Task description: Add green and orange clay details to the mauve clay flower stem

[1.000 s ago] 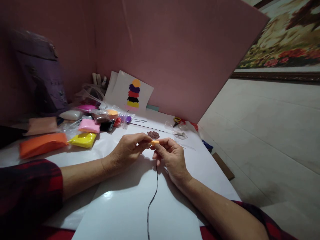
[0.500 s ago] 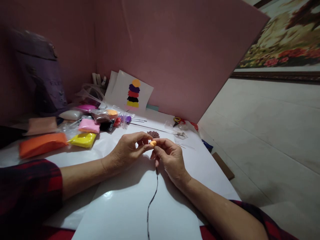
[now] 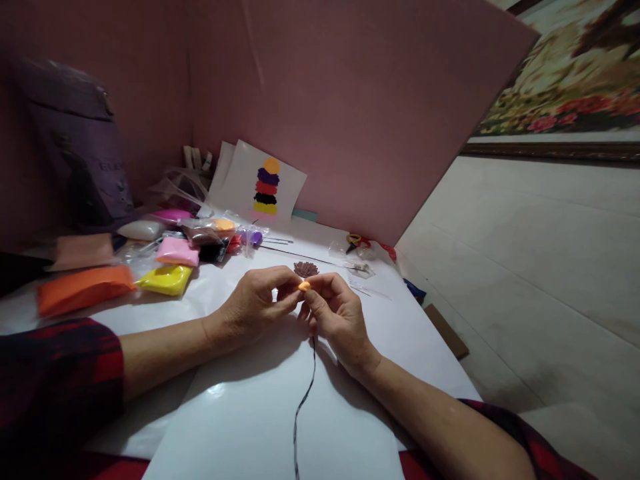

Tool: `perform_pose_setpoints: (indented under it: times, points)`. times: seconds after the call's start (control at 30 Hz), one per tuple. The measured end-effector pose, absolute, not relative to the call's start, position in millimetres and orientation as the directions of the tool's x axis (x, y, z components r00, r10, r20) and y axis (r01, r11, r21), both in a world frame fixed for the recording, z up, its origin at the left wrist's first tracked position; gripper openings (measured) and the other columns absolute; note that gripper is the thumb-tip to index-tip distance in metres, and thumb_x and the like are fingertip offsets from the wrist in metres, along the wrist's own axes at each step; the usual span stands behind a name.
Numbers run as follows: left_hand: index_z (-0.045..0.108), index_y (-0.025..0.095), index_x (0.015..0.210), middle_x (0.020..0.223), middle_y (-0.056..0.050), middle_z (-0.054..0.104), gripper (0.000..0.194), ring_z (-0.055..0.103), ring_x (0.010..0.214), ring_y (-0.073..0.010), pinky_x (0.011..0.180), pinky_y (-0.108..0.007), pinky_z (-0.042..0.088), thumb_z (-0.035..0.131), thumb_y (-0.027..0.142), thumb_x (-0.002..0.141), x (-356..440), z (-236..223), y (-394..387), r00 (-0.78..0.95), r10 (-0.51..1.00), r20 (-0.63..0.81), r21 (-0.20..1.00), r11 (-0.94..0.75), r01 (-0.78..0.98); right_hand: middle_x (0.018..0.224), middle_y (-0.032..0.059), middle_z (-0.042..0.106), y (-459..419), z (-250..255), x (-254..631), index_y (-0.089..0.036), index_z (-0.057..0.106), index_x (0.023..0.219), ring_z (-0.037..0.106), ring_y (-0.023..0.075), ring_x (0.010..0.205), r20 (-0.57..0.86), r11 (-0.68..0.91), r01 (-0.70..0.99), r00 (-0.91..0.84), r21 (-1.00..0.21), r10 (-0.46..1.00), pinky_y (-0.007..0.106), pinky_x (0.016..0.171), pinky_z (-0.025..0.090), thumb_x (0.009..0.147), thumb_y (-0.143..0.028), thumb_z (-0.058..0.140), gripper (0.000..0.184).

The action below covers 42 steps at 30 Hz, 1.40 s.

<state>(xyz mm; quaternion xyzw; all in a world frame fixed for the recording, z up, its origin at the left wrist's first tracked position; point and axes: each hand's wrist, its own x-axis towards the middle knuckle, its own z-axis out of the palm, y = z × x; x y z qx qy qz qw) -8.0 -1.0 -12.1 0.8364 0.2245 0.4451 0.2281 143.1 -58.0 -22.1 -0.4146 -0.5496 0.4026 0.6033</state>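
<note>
A small lump of light orange modelling clay (image 3: pixel 305 286) is pinched between the fingertips of both hands, above the white sheet (image 3: pixel 260 407). My left hand (image 3: pixel 257 293) grips it from the left with thumb and fingers. From the right, my right hand (image 3: pixel 340 313) presses its thumb and index finger on the same lump. Below my right fingers a thin dark cord (image 3: pixel 305 393) runs down to the bottom edge; where its upper end goes is hidden. Just beyond the fingertips lies a brown fringed piece (image 3: pixel 306 269) like a flower.
Bags of coloured clay, among them an orange bag (image 3: pixel 85 291) and a yellow bag (image 3: pixel 166 279), lie to the left. A card with coloured blobs (image 3: pixel 267 183) leans on the pink wall. Scissors (image 3: pixel 353 241) and thin wires (image 3: pixel 300 253) rest at the back.
The orange clay lump has turned slightly and shows less between the fingertips. Both hands have shifted a little, so more of the brown fringed piece is visible.
</note>
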Motion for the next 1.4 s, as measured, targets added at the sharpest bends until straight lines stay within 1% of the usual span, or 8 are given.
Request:
perform_pose_setpoints:
  times: [0.27,0.43,0.6,0.83,0.93,1.03,1.23,1.4]
  points:
    - [0.068,0.015,0.078,0.068,-0.002,0.067,0.013,0.057,0.06,-0.0118,0.053,-0.021,0.043,0.057,0.017,0.086,-7.1,-10.4,-0.4,0.534,0.585,0.61,0.614,-0.775,0.147,0.055,-0.0051,0.06,-54.5,-20.8,143.6,-0.018,0.057,0.085,0.05,0.0073,0.037,0.27,0.279,-0.076,0.114,-0.957,0.956,0.016,0.031,0.04,0.08,-0.04,0.072,0.027]
    - [0.068,0.015,0.078,0.066,-0.001,0.065,0.016,0.056,0.058,-0.0116,0.054,-0.021,0.043,0.055,0.017,0.087,-8.2,-11.0,-0.7,0.512,0.582,0.631,0.609,-0.781,0.138,0.063,-0.0033,0.064,-55.0,-21.1,144.3,-0.019,0.059,0.092,0.056,0.0094,0.044,0.291,0.303,-0.084,0.127,-0.949,0.948,0.017,0.032,0.044,0.079,-0.041,0.073,0.029]
    - [0.068,0.014,0.073,0.064,0.0,0.066,0.017,0.056,0.058,-0.0111,0.055,-0.021,0.042,0.058,0.017,0.086,-9.5,-10.9,-0.9,0.529,0.605,0.595,0.622,-0.763,0.174,0.069,0.0001,0.069,-57.1,-19.5,143.9,-0.017,0.059,0.08,0.056,0.008,0.041,0.281,0.287,-0.043,0.106,-0.957,0.954,0.018,0.031,0.041,0.081,-0.035,0.071,0.022]
    - [0.069,0.013,0.077,0.066,-0.001,0.067,0.014,0.057,0.058,-0.0108,0.056,-0.021,0.044,0.057,0.014,0.085,-7.4,-12.5,-0.3,0.533,0.601,0.595,0.654,-0.748,0.113,0.054,-0.0029,0.065,-56.4,-21.0,148.2,-0.017,0.059,0.083,0.049,0.0068,0.033,0.216,0.227,-0.11,0.098,-0.968,0.971,0.016,0.029,0.038,0.081,-0.037,0.071,0.023]
    - [0.071,0.013,0.084,0.07,-0.003,0.069,0.019,0.057,0.059,-0.0106,0.056,-0.021,0.046,0.052,0.012,0.085,-6.7,-14.0,0.0,0.538,0.586,0.606,0.678,-0.734,0.037,0.06,-0.0011,0.068,-55.3,-21.9,149.7,-0.017,0.06,0.083,0.054,0.0065,0.037,0.202,0.217,-0.163,0.106,-0.962,0.974,0.014,0.032,0.041,0.08,-0.037,0.072,0.024]
    - [0.071,0.013,0.078,0.066,-0.002,0.069,0.021,0.056,0.057,-0.0099,0.056,-0.021,0.046,0.051,0.011,0.084,-6.6,-13.9,0.2,0.529,0.616,0.584,0.713,-0.701,0.028,0.068,0.0005,0.07,-55.1,-21.5,150.0,-0.016,0.061,0.082,0.058,0.0069,0.042,0.185,0.2,-0.173,0.098,-0.964,0.978,0.014,0.033,0.043,0.077,-0.038,0.074,0.026]
    - [0.073,0.013,0.074,0.065,-0.001,0.07,0.012,0.056,0.057,-0.01,0.057,-0.022,0.046,0.062,0.015,0.079,-5.8,-11.6,0.2,0.498,0.683,0.534,0.781,-0.624,0.019,0.062,-0.0015,0.067,-55.2,-21.4,149.7,-0.017,0.06,0.082,0.056,0.0068,0.039,0.181,0.196,-0.147,0.105,-0.97,0.978,0.014,0.032,0.041,0.078,-0.038,0.074,0.026]
    - [0.073,0.013,0.075,0.064,0.0,0.069,0.012,0.056,0.058,-0.0097,0.058,-0.021,0.043,0.064,0.019,0.08,-6.2,-11.7,-1.0,0.52,0.682,0.514,0.78,-0.624,0.046,0.047,-0.0046,0.061,-56.1,-20.1,146.8,-0.017,0.06,0.08,0.049,0.0063,0.032,0.259,0.27,-0.077,0.123,-0.96,0.958,0.014,0.031,0.037,0.081,-0.036,0.071,0.023]
